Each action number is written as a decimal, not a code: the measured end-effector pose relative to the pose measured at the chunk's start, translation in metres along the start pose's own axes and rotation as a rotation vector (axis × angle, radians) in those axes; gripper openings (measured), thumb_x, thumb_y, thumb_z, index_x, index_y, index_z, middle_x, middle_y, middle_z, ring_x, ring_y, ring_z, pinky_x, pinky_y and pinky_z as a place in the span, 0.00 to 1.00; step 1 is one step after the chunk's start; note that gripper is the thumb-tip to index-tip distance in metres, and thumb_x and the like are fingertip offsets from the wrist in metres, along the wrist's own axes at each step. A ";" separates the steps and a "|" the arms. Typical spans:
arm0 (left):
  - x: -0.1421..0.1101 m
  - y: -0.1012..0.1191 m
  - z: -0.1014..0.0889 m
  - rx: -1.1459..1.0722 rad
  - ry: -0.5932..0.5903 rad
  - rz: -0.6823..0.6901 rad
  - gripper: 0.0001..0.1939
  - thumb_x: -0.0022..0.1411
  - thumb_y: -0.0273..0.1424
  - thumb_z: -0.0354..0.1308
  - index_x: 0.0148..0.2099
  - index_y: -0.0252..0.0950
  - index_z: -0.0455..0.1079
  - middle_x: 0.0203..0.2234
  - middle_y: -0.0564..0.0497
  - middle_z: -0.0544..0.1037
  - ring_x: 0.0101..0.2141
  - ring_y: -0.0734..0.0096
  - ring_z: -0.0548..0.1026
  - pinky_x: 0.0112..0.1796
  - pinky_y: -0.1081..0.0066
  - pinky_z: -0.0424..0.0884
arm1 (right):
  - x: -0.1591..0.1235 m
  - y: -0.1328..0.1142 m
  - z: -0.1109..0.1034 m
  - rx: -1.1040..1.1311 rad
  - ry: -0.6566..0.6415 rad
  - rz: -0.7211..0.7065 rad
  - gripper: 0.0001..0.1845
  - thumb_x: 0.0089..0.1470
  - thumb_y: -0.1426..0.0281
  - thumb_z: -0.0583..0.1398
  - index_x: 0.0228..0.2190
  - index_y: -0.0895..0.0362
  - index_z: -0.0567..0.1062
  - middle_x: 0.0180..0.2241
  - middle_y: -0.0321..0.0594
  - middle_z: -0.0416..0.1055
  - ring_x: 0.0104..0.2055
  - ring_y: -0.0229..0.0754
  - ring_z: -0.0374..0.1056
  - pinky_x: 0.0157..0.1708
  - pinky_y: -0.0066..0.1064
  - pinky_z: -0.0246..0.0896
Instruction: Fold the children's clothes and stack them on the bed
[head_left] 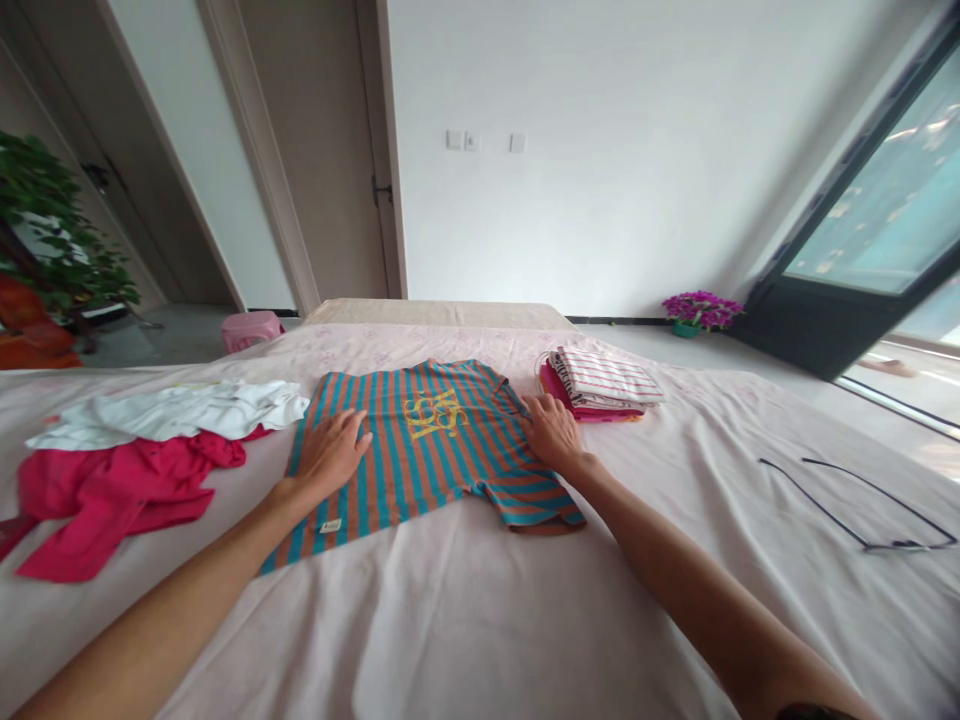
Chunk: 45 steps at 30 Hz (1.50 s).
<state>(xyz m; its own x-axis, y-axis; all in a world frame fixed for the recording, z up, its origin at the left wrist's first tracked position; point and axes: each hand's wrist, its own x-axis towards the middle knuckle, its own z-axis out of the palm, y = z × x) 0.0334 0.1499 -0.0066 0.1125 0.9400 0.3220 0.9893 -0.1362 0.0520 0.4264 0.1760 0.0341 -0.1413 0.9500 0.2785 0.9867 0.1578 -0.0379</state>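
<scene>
A teal and brown striped T-shirt (427, 450) with a yellow print lies spread flat on the pale pink bed sheet (480, 620). My left hand (330, 452) rests flat on the shirt's left part, fingers spread. At the shirt's right edge, by the shoulder and sleeve, my right hand (551, 432) lies on the fabric with fingers stretched out. Neither hand holds anything.
A white garment (172, 412) and a crimson garment (112, 490) lie crumpled at the left. A folded stack with a red-and-white striped top (604, 383) sits to the right of the shirt. A thin black wire hanger (862, 505) lies at the far right.
</scene>
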 end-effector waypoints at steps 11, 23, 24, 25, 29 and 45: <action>-0.069 0.007 -0.016 -0.025 -0.034 0.187 0.27 0.70 0.44 0.44 0.65 0.40 0.63 0.64 0.42 0.63 0.64 0.55 0.60 0.61 0.54 0.57 | -0.047 0.014 -0.005 0.123 0.028 -0.307 0.22 0.64 0.66 0.54 0.58 0.53 0.69 0.59 0.46 0.64 0.59 0.50 0.59 0.59 0.43 0.53; -0.132 -0.011 -0.060 -0.232 -0.097 0.437 0.21 0.66 0.43 0.54 0.59 0.47 0.67 0.57 0.50 0.71 0.56 0.63 0.71 0.55 0.67 0.69 | -0.103 0.065 -0.032 0.396 -0.189 -0.746 0.33 0.51 0.84 0.51 0.55 0.49 0.73 0.57 0.39 0.70 0.59 0.42 0.65 0.59 0.38 0.61; -0.137 -0.015 -0.061 -0.238 -0.079 0.419 0.19 0.67 0.41 0.54 0.58 0.47 0.68 0.54 0.51 0.73 0.54 0.65 0.72 0.53 0.69 0.70 | -0.103 0.070 -0.033 0.378 -0.199 -0.754 0.33 0.52 0.83 0.51 0.56 0.49 0.72 0.58 0.39 0.69 0.60 0.42 0.65 0.59 0.38 0.61; -0.141 -0.019 -0.062 -0.241 -0.059 0.399 0.17 0.67 0.39 0.53 0.56 0.47 0.69 0.51 0.51 0.74 0.52 0.66 0.74 0.52 0.71 0.71 | -0.101 0.073 -0.033 0.362 -0.198 -0.760 0.33 0.53 0.83 0.51 0.57 0.49 0.72 0.58 0.39 0.69 0.60 0.43 0.64 0.59 0.39 0.61; -0.141 -0.028 -0.060 -0.249 -0.008 0.368 0.11 0.69 0.36 0.49 0.48 0.44 0.72 0.43 0.51 0.77 0.46 0.67 0.76 0.48 0.71 0.72 | -0.092 0.067 -0.028 0.342 -0.122 -0.763 0.23 0.59 0.77 0.52 0.52 0.50 0.75 0.54 0.41 0.73 0.56 0.45 0.67 0.57 0.41 0.62; -0.121 -0.033 -0.103 -0.223 -0.285 0.309 0.15 0.71 0.37 0.45 0.40 0.42 0.73 0.37 0.53 0.78 0.40 0.69 0.76 0.43 0.74 0.69 | -0.109 0.038 -0.053 0.490 -0.159 -0.848 0.15 0.63 0.65 0.49 0.40 0.55 0.75 0.39 0.48 0.74 0.42 0.46 0.70 0.46 0.41 0.63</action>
<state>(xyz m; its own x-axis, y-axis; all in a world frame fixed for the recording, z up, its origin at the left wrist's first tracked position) -0.0220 0.0088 0.0499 0.4501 0.8891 0.0834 0.8650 -0.4573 0.2066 0.4830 0.0646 0.0532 -0.8299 0.4903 0.2662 0.4168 0.8621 -0.2882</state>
